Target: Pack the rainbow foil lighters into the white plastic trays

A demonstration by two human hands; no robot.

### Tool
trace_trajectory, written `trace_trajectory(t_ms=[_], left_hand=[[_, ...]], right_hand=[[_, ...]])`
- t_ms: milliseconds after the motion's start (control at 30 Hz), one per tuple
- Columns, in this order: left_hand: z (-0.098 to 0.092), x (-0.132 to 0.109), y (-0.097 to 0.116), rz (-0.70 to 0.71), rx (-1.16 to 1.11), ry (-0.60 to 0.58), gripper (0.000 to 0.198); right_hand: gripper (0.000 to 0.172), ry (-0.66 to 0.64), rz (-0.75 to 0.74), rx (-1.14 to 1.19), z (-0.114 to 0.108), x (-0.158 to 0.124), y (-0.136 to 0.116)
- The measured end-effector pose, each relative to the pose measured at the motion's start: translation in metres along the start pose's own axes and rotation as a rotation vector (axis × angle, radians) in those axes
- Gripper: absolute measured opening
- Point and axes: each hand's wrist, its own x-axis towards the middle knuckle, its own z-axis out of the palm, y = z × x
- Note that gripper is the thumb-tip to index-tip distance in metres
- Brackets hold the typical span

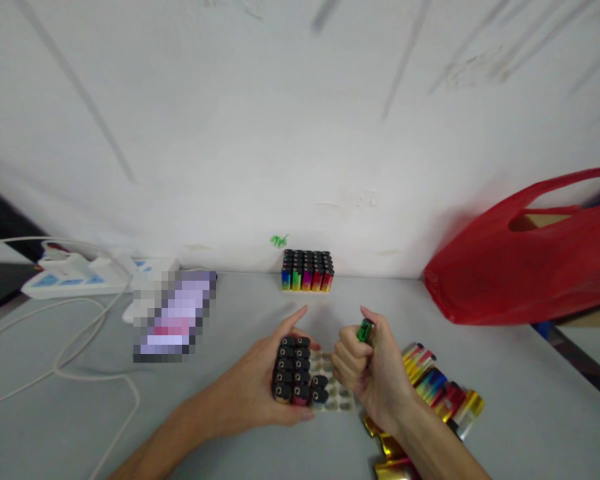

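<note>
My left hand (253, 383) wraps round the left side of a pale tray (347, 404), its fingers and thumb against the lighters standing there. Two full columns of black-topped lighters (294, 373) fill that side, with two more lighters (319, 388) beside them at the near end. Bare sockets show in the tray's right part. Just above and right of these, my right hand (373, 367) is closed in a fist round a lighter (365, 331), whose green end sticks out by the thumb. The rest of that lighter is hidden in the fingers.
Shiny loose lighters (445, 390) lie beside and partly beneath my right forearm. Against the wall stands a full block of colourful lighters (307, 275). A red bag (525, 260) sits at right. On the left are a power strip (75, 283), white cables and a blurred phone (180, 317).
</note>
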Motion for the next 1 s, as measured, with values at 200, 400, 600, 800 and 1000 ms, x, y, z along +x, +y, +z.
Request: trace_trajectory(t_ms=[200,400,600,800,1000], left_hand=[[0.0008,-0.0005,0.0024,0.017,0.029,0.015,0.132],[-0.0013,0.0008,-0.002,0.037,0.071,0.004,0.133],[0.0002,-0.0012,-0.0021,-0.001,0.034,0.005,0.134],[-0.0012,-0.0008,-0.0035,0.028,0.072,0.016,0.135],[-0.002,-0.001,-0.0032,0.031,0.108,0.008,0.132]], right_hand=[[0.071,-0.046,0.03,0.042,-0.0002,-0.0004,-0.0003],[0.069,-0.062,0.032,0.04,-0.0013,0.0004,0.0002],[0.064,-0.005,0.028,0.023,-0.0041,0.0007,0.0022],[0.06,0.015,0.011,0.024,-0.0058,-0.0007,0.0048],[0.067,0.028,0.033,-0.004,0.0001,0.0008,0.0029]])
